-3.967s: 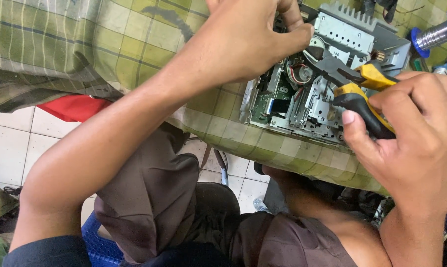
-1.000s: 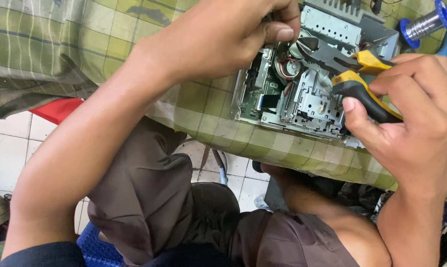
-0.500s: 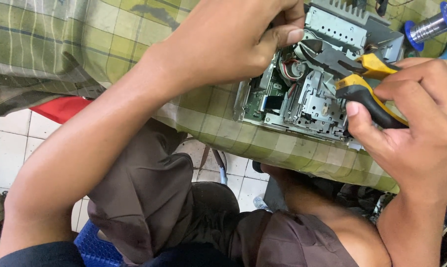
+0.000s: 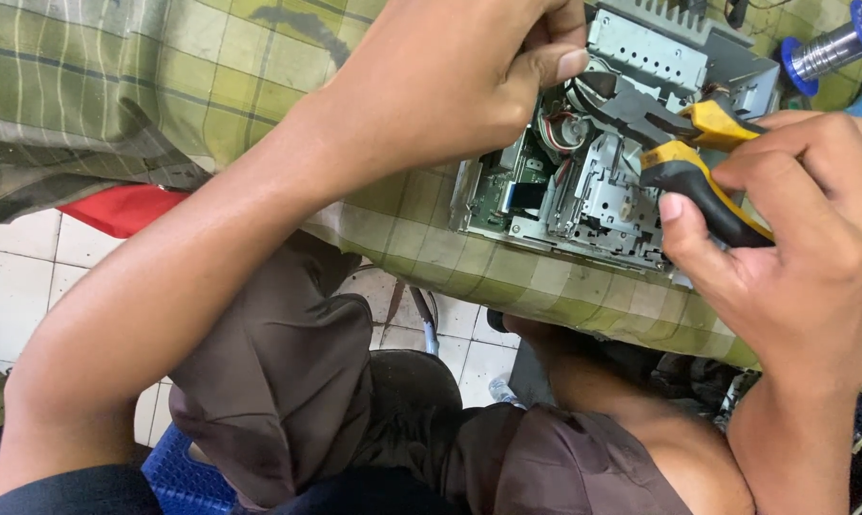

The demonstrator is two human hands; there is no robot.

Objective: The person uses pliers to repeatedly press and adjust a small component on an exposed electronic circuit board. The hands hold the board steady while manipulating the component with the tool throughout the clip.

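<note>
2 hands work inside the opened metal player chassis point(image 4: 593, 191) on the cloth-covered bench point(image 4: 259, 57): the left hand point(image 4: 450, 76) pinches something I cannot make out at its top, and the right hand point(image 4: 793, 238) grips yellow-handled pliers point(image 4: 679, 129). Cover off; mechanism and circuit board remain inside.

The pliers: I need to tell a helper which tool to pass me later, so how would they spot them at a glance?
Start at the green checked cloth covering the table, then find the opened metal electronics chassis lying on it. The pliers reach into its top, gripped by the right hand. Their yellow-and-black handles and grey jaws set them apart from the blue-ended solder spool nearby.
</note>
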